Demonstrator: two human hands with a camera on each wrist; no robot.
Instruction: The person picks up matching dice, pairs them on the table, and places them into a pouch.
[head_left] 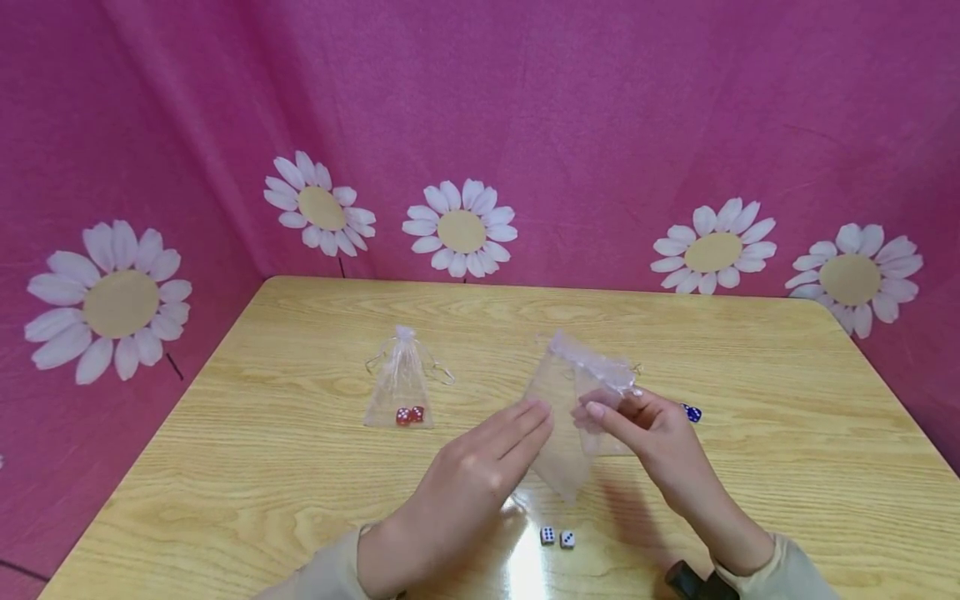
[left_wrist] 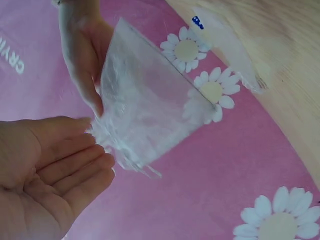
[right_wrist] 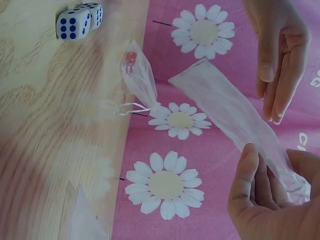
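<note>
My right hand (head_left: 663,450) holds a sheer white drawstring pouch (head_left: 558,383) by its gathered, ruffled end. In the right wrist view the fingers and thumb of that hand pinch this end, and the pouch's flat body slants away from them. My left hand (head_left: 480,467) is held beside the pouch with straight fingers close together. Its fingertips overlap the pouch in the head view, while the right wrist view shows them apart from it. Two white dice (head_left: 557,537) with dark blue dots lie on the table in front of the hands.
A sheer pouch (head_left: 397,379) with two red dice (head_left: 409,415) in it lies on the left of the wooden table (head_left: 225,467). Blue dice (head_left: 692,412) lie beyond my right hand, with another sheer pouch (left_wrist: 227,45) around them. A pink flowered cloth (head_left: 585,125) hangs behind.
</note>
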